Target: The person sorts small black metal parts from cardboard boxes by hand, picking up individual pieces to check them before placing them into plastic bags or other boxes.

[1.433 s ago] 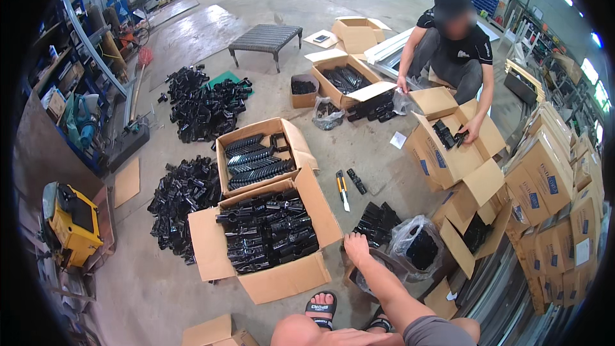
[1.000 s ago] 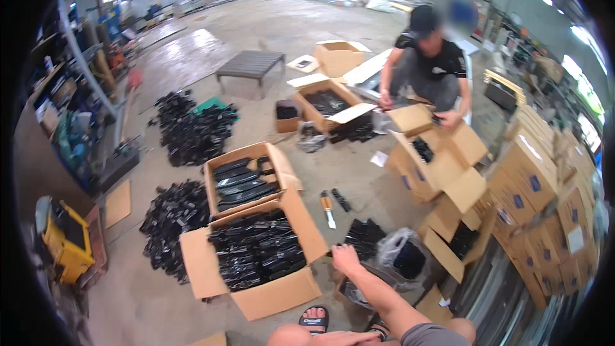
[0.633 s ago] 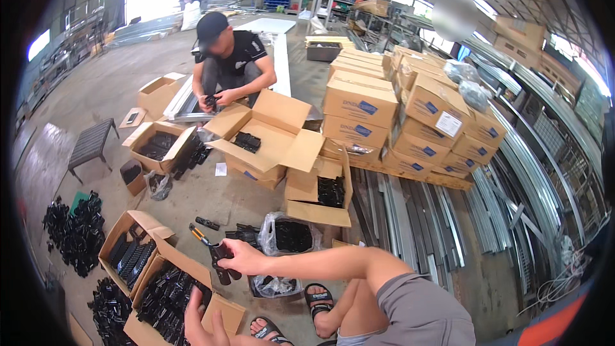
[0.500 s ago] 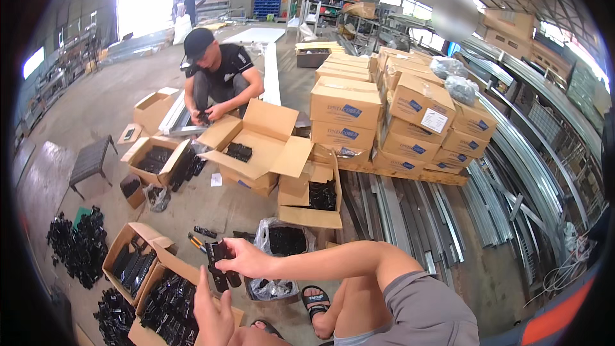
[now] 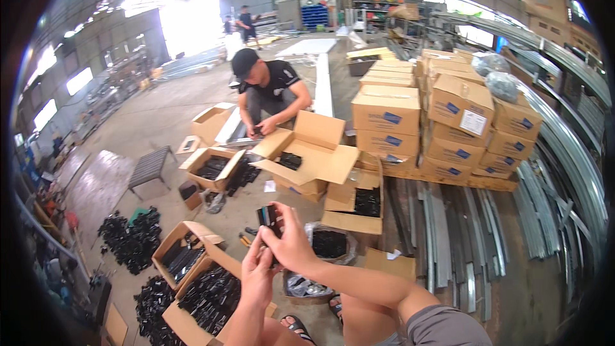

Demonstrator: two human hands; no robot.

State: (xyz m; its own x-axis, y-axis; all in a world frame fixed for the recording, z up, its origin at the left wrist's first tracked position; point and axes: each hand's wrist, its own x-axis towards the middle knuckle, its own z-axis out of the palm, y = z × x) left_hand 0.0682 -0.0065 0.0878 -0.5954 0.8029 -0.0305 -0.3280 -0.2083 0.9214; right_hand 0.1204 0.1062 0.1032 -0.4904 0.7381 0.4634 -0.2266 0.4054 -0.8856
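Note:
A short, dark, glossy block-shaped part [image 5: 267,216] is held up in front of me, standing roughly upright. My right hand [image 5: 292,241] wraps its fingers round it from the right, thumb across its near side. From below left, my left hand [image 5: 257,275] closes its fingertips on the lower end, where the right hand partly hides the part. Beneath my hands, to the left, an open carton [image 5: 172,315] is heaped with similar black parts [image 5: 210,298]. Just beyond my hands, orange-and-black handled tools [image 5: 245,239] lie on the floor.
A co-worker [image 5: 272,90] crouches ahead, handling a small dark part beside open cartons [image 5: 339,161]. Stacked cartons [image 5: 387,112] stand on a pallet [image 5: 467,181] to the right, near long metal profiles [image 5: 442,237]. Black parts lie piled [image 5: 131,237] at left, by a low stool [image 5: 150,166].
My view has swung left, so the scene sits further right. My left hand, open beside the part before, now closes on its lower end. The part has been turned more upright.

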